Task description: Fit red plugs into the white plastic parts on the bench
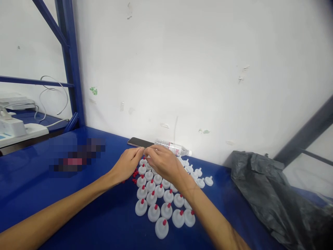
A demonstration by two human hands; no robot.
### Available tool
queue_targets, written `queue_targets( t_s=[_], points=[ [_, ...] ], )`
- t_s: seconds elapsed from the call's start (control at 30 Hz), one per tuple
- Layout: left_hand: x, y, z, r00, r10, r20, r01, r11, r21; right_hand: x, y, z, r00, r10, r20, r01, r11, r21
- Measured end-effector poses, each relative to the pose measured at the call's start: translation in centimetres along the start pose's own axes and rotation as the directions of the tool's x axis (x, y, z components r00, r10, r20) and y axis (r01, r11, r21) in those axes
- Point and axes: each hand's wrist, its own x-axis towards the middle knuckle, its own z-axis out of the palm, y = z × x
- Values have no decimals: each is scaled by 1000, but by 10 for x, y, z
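Note:
My left hand [128, 161] and my right hand [162, 161] meet fingertip to fingertip above the far side of a group of white round caps with spouts. Both hands are closed in a pinch, and whatever lies between the fingers is too small or hidden to name. Below them, several white spouted caps [161, 229] stand on the blue table, the nearer ones with red tips on their spouts. Plain white spouted caps [208, 181] without red tips lie beyond my right wrist. Loose small red tips [134, 175] are scattered beside my left hand.
A phone [139, 142] and a plastic bottle [177, 148] lie by the wall. To the right is a crumpled dark plastic bag [260, 184]. A blurred-out dark item [78, 156] rests at left, near a blue metal frame [71, 62]; white devices with cables [15, 128] stand farther left.

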Motion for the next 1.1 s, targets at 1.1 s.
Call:
queue_targets(
  t_s=[1.1],
  points=[
    [3, -41, -12, 982, -73, 174, -6, 909, 417, -39, 77, -4, 866, 431, 252, -420, 902, -101]
  ],
)
